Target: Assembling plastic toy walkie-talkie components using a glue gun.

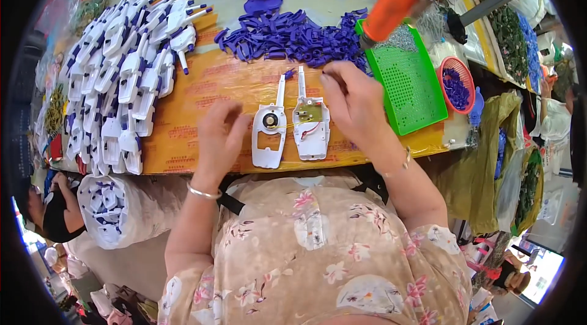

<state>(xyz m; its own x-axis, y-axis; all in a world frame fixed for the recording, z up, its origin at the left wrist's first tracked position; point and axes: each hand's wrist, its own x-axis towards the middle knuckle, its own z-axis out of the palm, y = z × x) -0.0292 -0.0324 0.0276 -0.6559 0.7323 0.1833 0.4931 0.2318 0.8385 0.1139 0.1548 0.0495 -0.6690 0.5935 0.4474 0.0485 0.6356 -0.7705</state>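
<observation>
Two halves of a white plastic housing lie side by side on the table before me. The left half (pixel 267 151) carries a round black speaker (pixel 271 120), and a small purple piece (pixel 289 73) sits by the tip of its stem. In the right half (pixel 313 144) is a green circuit board (pixel 310 112); thin yellow wires run across to the speaker. My left hand (pixel 220 141) hovers beside the left half, fingers loosely apart and nothing in them. Beyond the right half's stem, my right hand (pixel 358 105) is pinched closed; whatever its fingertips hold is too small to make out.
Many white-and-purple housings (pixel 131 74) are piled at left. Small purple parts (pixel 293 37) lie heaped at the back. A green tray (pixel 416 105) with screws and a red basket (pixel 469 89) stand at right. An orange power screwdriver (pixel 397 4) hangs above the tray.
</observation>
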